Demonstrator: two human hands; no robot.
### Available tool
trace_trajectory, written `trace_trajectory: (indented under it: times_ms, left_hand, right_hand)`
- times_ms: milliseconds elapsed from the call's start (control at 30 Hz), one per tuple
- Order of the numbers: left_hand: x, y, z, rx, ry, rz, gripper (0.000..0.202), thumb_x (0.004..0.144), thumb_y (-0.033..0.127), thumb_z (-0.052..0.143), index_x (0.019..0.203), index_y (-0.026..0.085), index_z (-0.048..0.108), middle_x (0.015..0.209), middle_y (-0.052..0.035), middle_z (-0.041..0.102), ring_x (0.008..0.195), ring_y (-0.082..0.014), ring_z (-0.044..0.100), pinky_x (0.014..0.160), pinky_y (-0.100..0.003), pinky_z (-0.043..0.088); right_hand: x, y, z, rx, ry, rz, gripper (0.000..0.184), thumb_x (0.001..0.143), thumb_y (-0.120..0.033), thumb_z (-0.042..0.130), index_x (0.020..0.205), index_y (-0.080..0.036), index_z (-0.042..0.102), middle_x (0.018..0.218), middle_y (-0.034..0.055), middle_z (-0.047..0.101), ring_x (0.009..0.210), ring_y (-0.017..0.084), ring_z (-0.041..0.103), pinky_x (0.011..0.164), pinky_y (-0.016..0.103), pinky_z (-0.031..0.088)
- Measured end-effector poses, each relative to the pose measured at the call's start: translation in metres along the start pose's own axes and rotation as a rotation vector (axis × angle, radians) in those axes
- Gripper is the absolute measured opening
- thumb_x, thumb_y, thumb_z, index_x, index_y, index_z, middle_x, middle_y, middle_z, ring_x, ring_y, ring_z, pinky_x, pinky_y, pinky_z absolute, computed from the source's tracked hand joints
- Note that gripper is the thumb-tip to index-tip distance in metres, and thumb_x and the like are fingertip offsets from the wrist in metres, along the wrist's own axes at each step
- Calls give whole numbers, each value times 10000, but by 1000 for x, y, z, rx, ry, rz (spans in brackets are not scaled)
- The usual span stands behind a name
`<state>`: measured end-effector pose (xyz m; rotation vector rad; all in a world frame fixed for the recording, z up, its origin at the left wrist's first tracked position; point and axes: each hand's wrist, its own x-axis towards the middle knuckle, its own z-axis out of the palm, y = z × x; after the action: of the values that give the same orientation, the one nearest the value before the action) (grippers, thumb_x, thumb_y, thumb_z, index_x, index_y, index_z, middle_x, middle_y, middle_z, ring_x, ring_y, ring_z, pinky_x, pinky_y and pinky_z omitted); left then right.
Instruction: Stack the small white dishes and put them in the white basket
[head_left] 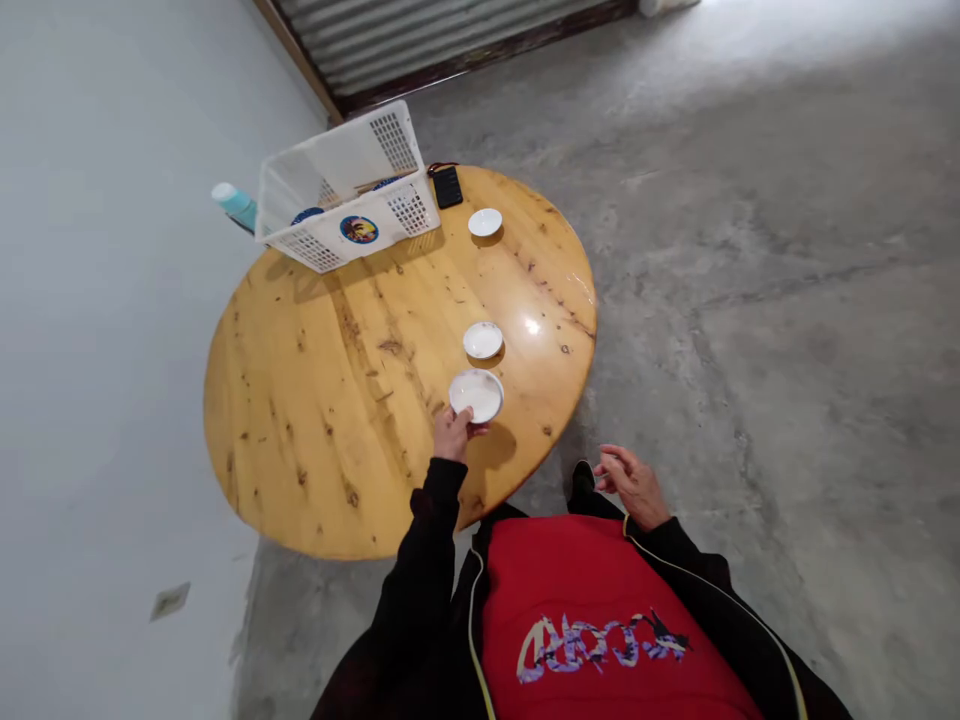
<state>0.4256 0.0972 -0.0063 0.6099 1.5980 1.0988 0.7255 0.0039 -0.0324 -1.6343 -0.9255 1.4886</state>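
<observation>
The round wooden desk [300, 420] leaves bare surface left of the held bowl, while its near right edge is close, so the bowl is best kept inward of that edge. The white basket [381, 228] stands at the far left, well apart from the bowl. The left hand [453, 432] is closed on the white bowl [478, 394], thumb over the near rim and fingers below; the shadow beside it suggests it is raised. The right hand [628, 485] is off the desk's right side, fingers loosely curled, apparently holding nothing; it could steady the far rim. Just beyond the bowl sits a white dish [483, 340], so a level, slow wrist should avoid clinking rims. The farther white dish [485, 222] seems clear of this movement.
</observation>
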Motion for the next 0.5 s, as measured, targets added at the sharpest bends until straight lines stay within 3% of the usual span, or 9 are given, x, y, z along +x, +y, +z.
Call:
trace_trajectory:
  times_ms: [133, 233, 367, 500]
  left_hand:
    - [36, 28, 33, 41, 182, -11, 235, 775, 178, 545, 987, 80, 577, 672, -66, 662, 566, -146, 671, 523, -211, 527]
    - [61, 39, 50, 81, 251, -15, 232, 765, 113, 505, 980, 57, 571, 609, -68, 646, 514, -143, 653, 480, -197, 501]
    - [85, 45, 63, 154, 339, -8, 258, 743, 81, 503, 989, 42, 572, 529, -41, 600, 447, -159, 627, 422, -198, 470]
    - [102, 45, 70, 240, 411, 5, 261, 769, 72, 466, 1008, 39, 566, 516, -24, 563, 425, -159, 610, 396, -197, 450]
  right_hand:
    - [9, 13, -80, -43, 102, 59, 533, 730, -568, 631, 1057, -147, 604, 717, 49, 704, 532, 158, 647, 514, 267, 511]
    - [13, 21, -118, -14, 169, 98, 538, 697, -552, 647, 1034, -134, 605, 709, 57, 705, 530, 166, 647, 500, 273, 508]
    - [17, 29, -133, 71, 234, 122, 569, 669, -543, 666, 1050, -128, 593, 714, 56, 708, 543, 172, 653, 496, 275, 509]
    - [25, 33, -139, 129, 212, 172, 571, 655, -541, 678, 1049, -137, 586, 709, 46, 712, 536, 170, 652, 491, 272, 507]
